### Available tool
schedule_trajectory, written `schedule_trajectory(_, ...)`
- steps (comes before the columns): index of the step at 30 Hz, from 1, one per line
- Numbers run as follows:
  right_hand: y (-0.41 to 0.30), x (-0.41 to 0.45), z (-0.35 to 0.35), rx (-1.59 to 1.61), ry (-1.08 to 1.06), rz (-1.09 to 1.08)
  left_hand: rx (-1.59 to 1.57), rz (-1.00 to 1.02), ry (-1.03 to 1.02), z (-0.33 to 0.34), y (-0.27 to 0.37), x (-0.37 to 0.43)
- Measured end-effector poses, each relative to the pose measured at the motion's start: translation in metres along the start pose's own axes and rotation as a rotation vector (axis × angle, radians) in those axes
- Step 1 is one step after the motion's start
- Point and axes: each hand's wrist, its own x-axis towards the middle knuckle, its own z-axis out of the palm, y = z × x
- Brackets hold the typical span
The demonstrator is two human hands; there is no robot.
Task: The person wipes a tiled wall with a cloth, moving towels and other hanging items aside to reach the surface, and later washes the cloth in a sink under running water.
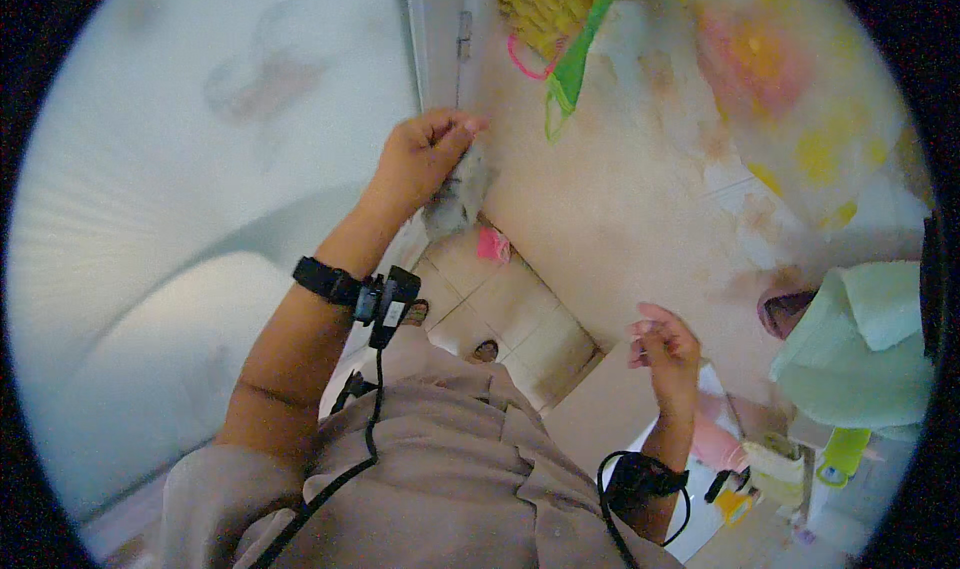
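My left hand (429,149) is raised at the upper middle with its fingers curled. A greyish, crumpled thing (454,197), perhaps a cloth, shows just below it; whether the fingers grip it is unclear. Close beyond the hand is the edge of a pale door or panel (439,43) with a metal hinge (464,36). My right hand (664,340) is at the right, fingers partly bent, with nothing seen in it, in front of the beige wall. Black straps with cables sit on both forearms; the left one (386,306) carries a small device.
Green and yellow cloths (574,66) with a pink loop hang at the top. A pale green cloth (862,344) is at the right, above a green item (844,453) and other small things. On the tiled floor (510,299), a pink item (493,245) lies near the wall.
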Motion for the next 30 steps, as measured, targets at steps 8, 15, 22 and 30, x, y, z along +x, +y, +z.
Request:
schedule_trajectory(8, 0.05, -0.016, 0.069, 0.093, -0.031, 0.35, 0.092, -0.358, -0.303, 0.033, -0.131, -0.04)
schedule_trajectory(15, 0.088, -0.017, 0.091, 0.154, -0.037, 0.664, 0.238, -0.552, -0.613, 0.051, -0.197, -0.051)
schedule_trajectory(22, 0.062, -0.065, 0.133, 0.222, 0.107, 0.814, 0.497, -0.755, -0.782, 0.013, -0.194, -0.1)
schedule_trajectory(30, 0.114, -0.119, 0.169, 0.317, 0.008, 0.878, 0.453, -0.283, -0.702, -0.021, -0.29, -0.125)
